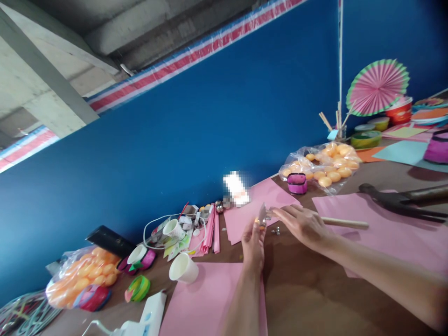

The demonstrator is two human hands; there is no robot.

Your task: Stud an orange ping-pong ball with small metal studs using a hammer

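My left hand (252, 245) is closed, its fingertips pinching a small shiny metal piece (262, 217) with a bit of orange at its base. My right hand (303, 224) is curled just to the right, fingertips at that piece. A pale wooden handle (345, 223) sticks out behind the right hand, in line with the metal; whether the two are joined is hidden by the fingers. Small silvery bells (277, 231) lie on the brown table under the hands. Pink paper sheets (213, 298) lie to the left, and another pink sheet (336, 210) to the right.
A dark claw hammer (399, 200) lies at right. Bags of orange balls (329, 165) stand right and left. A white paper cup (184, 269), rolls of green tape (140, 288), a power strip (153, 315) and a blurred bright phone-like patch (237, 189) surround the work area. A blue wall (196, 140) rises behind.
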